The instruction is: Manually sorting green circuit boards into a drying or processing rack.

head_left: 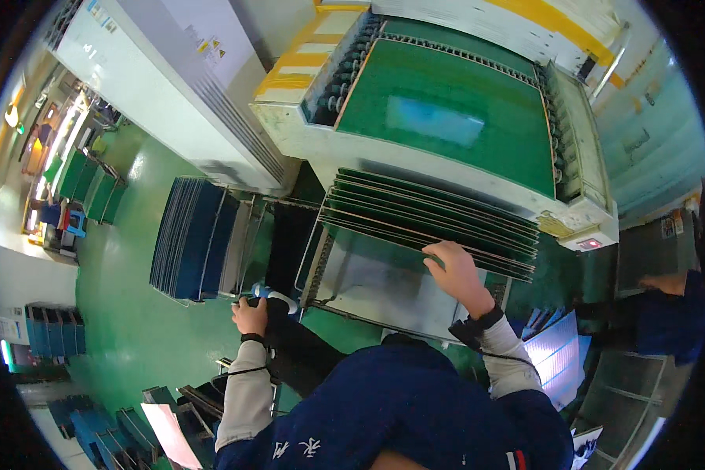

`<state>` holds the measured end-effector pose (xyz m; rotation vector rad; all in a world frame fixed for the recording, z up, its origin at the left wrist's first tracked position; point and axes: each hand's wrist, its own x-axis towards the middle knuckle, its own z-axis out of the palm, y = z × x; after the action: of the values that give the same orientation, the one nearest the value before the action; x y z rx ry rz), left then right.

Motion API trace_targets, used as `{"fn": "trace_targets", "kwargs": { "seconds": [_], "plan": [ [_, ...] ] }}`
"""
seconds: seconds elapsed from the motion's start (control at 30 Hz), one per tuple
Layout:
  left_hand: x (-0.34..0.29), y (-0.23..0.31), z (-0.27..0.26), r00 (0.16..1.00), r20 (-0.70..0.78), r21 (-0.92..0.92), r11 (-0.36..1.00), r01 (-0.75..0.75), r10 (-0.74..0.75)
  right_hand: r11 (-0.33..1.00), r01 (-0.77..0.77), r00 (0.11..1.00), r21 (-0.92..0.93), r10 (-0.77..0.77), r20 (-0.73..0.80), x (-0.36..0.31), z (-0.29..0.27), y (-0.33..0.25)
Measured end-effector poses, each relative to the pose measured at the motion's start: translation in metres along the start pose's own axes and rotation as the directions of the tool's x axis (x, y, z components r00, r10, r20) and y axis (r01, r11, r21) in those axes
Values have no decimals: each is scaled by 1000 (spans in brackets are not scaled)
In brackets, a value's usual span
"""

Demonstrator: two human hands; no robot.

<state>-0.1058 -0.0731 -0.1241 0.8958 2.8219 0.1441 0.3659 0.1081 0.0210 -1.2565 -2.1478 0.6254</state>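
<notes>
A rack [321, 262] in front of me holds several thin green panels [435, 207], standing on edge in a slanted row. My right hand [454, 270] is at the near panel's upper edge, fingers loosely bent and thumb apart from them. Nothing shows between them, and I cannot tell whether the fingertips touch the edge. My left hand [251, 316] is beside my dark trouser leg, away from the panels. Its fingers are loosely curved and somewhat apart, with no held thing visible. Beyond the rack, a large green panel [446, 117] lies flat on a roller machine [321, 145].
Left of the rack stands another rack with dark blue panels [188, 239]. A tall white cabinet [157, 86] rises behind it. At the right edge another person's sleeve [674, 313] shows near a metal frame [627, 395]. More racks [55, 329] stand at far left.
</notes>
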Motion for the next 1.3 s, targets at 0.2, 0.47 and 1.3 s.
{"fn": "trace_targets", "kwargs": {
  "seconds": [0.2, 0.47, 1.3],
  "plan": [
    [-5, 0, 4, 999, -33, -4, 1000, 26, -26, 992, -46, 994, -119, 57, 97, -10, 16, 7],
    [-21, 15, -25, 994, -74, -47, 996, 80, -83, 936, -81, 933, -341, 191, 303, 3, 36, 37],
    [-25, 9, -23, 982, -67, -132, 977, 167, -177, 862, -176, 822, -475, 394, 411, 19, 38, 29]
  ]
}}
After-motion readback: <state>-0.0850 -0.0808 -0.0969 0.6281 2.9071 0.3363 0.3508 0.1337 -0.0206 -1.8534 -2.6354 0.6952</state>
